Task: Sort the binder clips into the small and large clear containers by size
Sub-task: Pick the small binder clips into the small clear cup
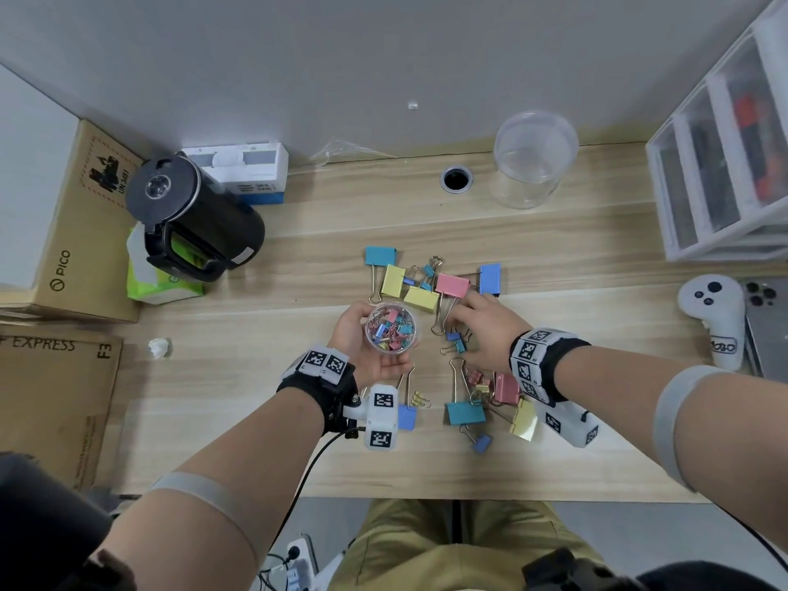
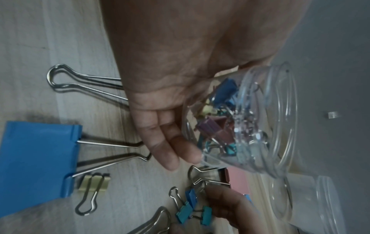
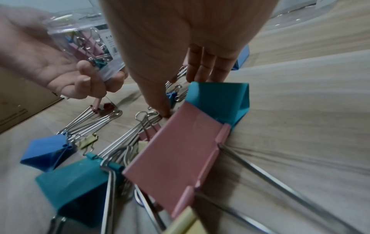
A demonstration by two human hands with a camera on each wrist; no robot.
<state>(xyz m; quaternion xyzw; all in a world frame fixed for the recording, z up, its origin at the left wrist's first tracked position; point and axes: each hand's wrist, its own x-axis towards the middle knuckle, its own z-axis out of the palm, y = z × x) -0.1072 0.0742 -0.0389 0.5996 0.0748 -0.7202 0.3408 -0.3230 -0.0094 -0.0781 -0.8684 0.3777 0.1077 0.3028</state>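
A big pink clip (image 3: 176,159) lies close. The left hand (image 1: 362,343) holds the small jar (image 1: 391,328) of little clips. The right hand (image 1: 490,330), fingers straight, touches small clips (image 1: 456,341) on the table (image 1: 298,334).

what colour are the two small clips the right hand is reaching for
The small binder clips by the right hand are blue and teal; the left wrist view shows them best.

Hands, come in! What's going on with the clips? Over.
Left hand holds small jar. Right hand reaching small blue clips. Big jar empty.
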